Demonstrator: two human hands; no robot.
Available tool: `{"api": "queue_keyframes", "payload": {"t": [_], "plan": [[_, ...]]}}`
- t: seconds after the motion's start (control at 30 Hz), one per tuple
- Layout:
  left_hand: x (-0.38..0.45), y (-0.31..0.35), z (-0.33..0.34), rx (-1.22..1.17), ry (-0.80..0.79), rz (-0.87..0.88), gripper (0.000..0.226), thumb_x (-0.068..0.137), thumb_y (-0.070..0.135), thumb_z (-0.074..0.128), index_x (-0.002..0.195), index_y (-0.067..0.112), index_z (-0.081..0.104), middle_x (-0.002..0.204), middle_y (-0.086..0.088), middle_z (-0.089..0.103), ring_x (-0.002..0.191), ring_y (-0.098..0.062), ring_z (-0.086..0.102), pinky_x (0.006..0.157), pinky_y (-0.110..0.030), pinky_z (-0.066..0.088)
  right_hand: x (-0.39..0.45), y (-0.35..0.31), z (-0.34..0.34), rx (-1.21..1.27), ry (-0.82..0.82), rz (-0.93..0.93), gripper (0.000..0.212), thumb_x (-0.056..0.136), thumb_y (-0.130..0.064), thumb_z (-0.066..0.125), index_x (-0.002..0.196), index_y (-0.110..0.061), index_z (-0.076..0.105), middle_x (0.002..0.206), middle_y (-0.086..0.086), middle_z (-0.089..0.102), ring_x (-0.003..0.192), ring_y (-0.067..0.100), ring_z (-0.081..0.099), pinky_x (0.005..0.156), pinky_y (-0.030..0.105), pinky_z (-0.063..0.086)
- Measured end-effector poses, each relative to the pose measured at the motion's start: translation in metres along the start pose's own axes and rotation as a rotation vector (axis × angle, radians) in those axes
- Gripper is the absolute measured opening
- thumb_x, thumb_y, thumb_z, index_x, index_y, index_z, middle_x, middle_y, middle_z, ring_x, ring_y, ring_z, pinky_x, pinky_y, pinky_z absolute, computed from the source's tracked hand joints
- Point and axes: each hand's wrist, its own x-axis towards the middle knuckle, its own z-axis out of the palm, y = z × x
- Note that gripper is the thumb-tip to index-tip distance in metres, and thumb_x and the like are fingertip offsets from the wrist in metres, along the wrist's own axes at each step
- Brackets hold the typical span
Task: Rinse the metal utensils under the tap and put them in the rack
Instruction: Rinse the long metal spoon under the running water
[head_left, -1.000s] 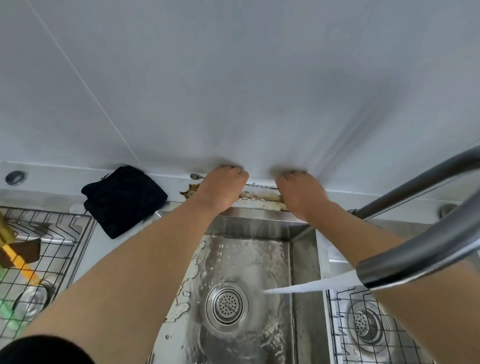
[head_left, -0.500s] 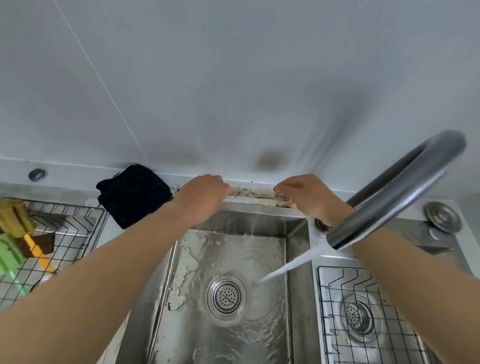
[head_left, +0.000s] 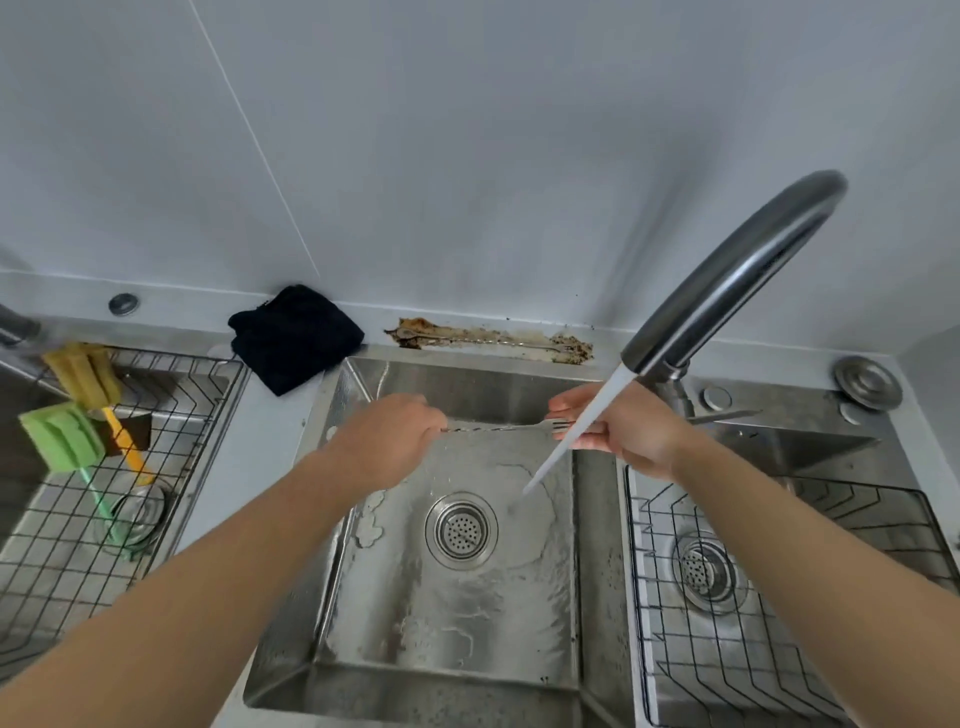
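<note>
Sink (head_left: 519, 670): steel, wet; drain (head_left: 461, 530) central.
Rack (head_left: 727, 649): wire, in the basin to the right; destination.
Stream (head_left: 566, 447): running from the tap (head_left: 727, 291), falling just right of the drain.
Fork (head_left: 509, 427): twisted stem, held level above the sink, tines at the stream for rinsing.
Left hand (head_left: 387, 439): clamped on the handle end.
Right hand (head_left: 618, 431): fingers closed at the tines, apparently rubbing them.
Ledge behind: grimy patch with seemingly another utensil (head_left: 493, 340).
</note>
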Motion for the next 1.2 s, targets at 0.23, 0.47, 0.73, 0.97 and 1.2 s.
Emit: {"api": "queue_keyframes", "payload": {"t": [0.23,0.47,0.73,0.97,1.2], "plan": [[-0.037,0.008,0.025,-0.052,-0.046,-0.021,0.046,0.098,0.013,0.039,0.057,0.031,0.027,0.059,0.010,0.033,0.059,-0.011,0.037,0.061,-0.033,0.034,-0.014,0.038,0.014,-0.116,-0.087,0.017,0.026,0.075,0.018,0.068,0.087,-0.005,0.073,0.101,0.008,0.072,0.091,0.022,0.069,0.086,0.032,0.055],[-0.062,0.020,0.046,-0.127,-0.012,-0.094,0.049,0.098,0.014,0.043,0.055,0.031,0.025,0.056,0.010,0.033,0.058,-0.012,0.035,0.056,-0.029,0.028,-0.007,0.057,0.039,0.001,0.149,0.018,0.006,0.082,0.004,0.070,0.087,0.000,0.068,0.080,0.016,0.068,0.065,0.023,0.069,0.069,0.031,0.058],[-0.068,0.035,0.061,-0.276,0.056,-0.145,0.050,0.089,0.000,0.047,0.056,0.024,0.018,0.050,0.006,0.022,0.052,-0.011,0.020,0.053,-0.032,0.023,-0.016,0.064,0.058,0.444,0.156,-0.008,0.018,0.089,0.011,0.057,0.104,0.002,0.062,0.096,0.017,0.071,0.087,0.022,0.070,0.076,0.031,0.061],[-0.078,0.041,0.068,-0.366,0.100,-0.150,0.034,0.092,0.003,0.049,0.060,0.007,0.036,0.051,-0.002,0.030,0.053,-0.012,0.023,0.054,-0.030,0.021,-0.019,0.066,0.068,0.255,0.287,-0.005,0.019,0.098,-0.017,0.054,0.095,-0.001,0.065,0.086,0.021,0.073,0.073,0.024,0.073,0.068,0.035,0.063],[-0.086,0.047,0.077,-0.434,0.135,-0.199,0.023,0.096,0.013,0.052,0.079,0.004,0.066,0.063,-0.005,0.056,0.060,-0.013,0.045,0.060,-0.029,0.037,-0.033,0.066,0.056,0.437,0.110,-0.146,0.025,0.088,0.011,0.057,0.108,-0.004,0.062,0.095,0.009,0.074,0.088,0.020,0.072,0.078,0.029,0.060]]}}
